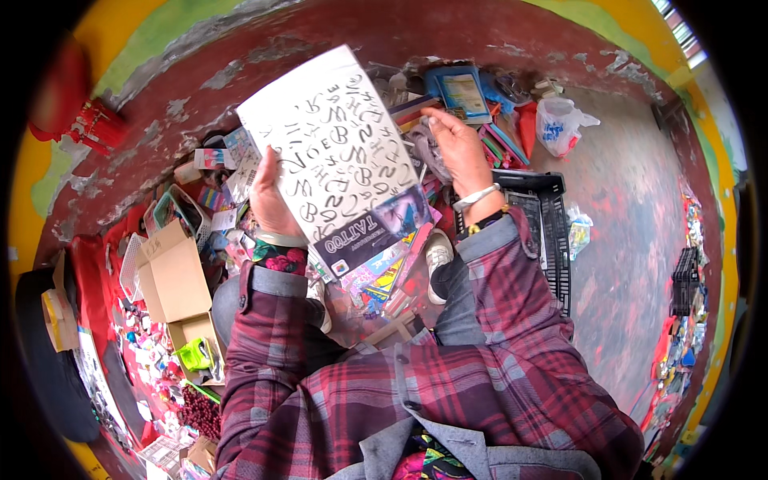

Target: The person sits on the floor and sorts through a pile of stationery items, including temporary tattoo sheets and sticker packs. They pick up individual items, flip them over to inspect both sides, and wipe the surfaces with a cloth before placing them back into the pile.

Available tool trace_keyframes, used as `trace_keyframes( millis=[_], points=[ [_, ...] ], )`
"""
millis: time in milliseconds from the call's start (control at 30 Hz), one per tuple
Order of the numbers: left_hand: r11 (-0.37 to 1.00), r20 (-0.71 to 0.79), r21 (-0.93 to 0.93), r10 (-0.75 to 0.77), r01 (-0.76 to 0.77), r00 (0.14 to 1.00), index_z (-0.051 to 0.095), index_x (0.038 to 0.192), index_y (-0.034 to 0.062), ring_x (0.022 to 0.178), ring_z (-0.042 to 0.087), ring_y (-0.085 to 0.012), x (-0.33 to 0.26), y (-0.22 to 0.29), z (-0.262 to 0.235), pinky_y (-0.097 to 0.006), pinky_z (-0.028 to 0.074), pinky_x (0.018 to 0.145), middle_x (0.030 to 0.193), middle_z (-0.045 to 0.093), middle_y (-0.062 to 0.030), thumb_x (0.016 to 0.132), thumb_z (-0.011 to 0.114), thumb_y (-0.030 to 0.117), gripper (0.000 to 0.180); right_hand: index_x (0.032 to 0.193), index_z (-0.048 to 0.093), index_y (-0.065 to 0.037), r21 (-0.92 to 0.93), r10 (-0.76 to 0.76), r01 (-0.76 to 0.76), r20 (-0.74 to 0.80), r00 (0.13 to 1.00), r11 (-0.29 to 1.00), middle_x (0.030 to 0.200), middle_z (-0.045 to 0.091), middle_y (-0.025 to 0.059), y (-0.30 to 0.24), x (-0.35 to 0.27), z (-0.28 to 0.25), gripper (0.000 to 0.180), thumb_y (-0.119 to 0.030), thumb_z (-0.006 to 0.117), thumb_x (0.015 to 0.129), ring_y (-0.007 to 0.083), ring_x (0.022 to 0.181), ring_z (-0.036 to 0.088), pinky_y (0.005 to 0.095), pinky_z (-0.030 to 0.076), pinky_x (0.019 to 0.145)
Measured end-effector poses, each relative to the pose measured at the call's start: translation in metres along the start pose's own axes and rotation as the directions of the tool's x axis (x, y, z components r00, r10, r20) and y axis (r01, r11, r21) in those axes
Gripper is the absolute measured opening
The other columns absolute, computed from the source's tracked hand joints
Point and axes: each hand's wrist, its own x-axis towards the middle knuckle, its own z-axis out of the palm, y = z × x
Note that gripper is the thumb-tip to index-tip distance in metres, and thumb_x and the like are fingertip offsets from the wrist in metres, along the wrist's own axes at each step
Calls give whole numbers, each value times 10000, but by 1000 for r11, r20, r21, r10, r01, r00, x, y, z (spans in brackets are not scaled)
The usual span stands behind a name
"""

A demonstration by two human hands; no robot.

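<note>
White rectangular black-lettered paper sheet (332, 132), pinched by left hand (272, 200) at one edge; might sag, unsupported opposite; cannot tell grip of right hand (464, 156).

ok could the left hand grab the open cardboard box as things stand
Probably not without letting go first: the left hand is gripping the white sheet of black lettering. Otherwise the way looks fairly free, with the open cardboard box lying off to its left.

Sheet (328, 144) white, curly black lettering all over, dark purple strip (372, 232) at bottom. Jacket (520, 312) I see is maroon-and-grey plaid. Crate (558, 186) black. Box (172, 264) plain tan. Wall (384, 32) dull maroon, flaky grey patches.
</note>
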Motion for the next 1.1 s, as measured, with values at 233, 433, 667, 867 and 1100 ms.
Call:
trace_keyframes(
  millis=[233,433,667,867,1100],
  points=[
    [999,86,-29,-42,44,995,356,1348,-1,1161,497,-344,4,18,-17,-477,387,988,1320,463,-184,932,448,365,561,1040,636,25,143,238,-387,585,775,911,897,636,1,-28,-21,6,369,-276,688,833,32,784,543,190,434,675],
    [990,137,-117,-55,72,989,359,1342,-19,1172,491,-317,-1,5,-6,-448,376,999,1311,472,-186,892,512,418,646,986,646,39,246,269,-444,521,810,862,880,655,17,-25,-17,6,233,-140,662,838,53,792,576,190,447,704],
    [985,-141,75,-144,156,979,495,1198,-34,1018,595,-308,-4,-20,-17,-456,472,921,1138,590,-179,863,548,95,363,984,652,41,42,136,-139,51,989,989,865,660,42,-20,-10,-5,304,-236,656,862,76,777,565,229,448,693],
    [995,-76,35,-88,91,993,481,1224,-21,1098,548,-322,-1,-22,-21,-480,419,967,1189,566,-175,887,511,153,380,1113,586,-33,-233,-369,306,-310,876,923,938,662,78,-25,-10,3,319,-224,644,864,120,811,603,280,486,735],
    [988,12,-109,-112,112,994,430,1277,2,1148,498,-296,-1,-52,-17,-445,362,1010,1255,515,-160,926,458,266,440,1057,574,8,-100,-174,170,-33,984,980,961,629,138,-8,-44,74,265,-179,596,870,284,883,617,357,479,784]
  ],
)
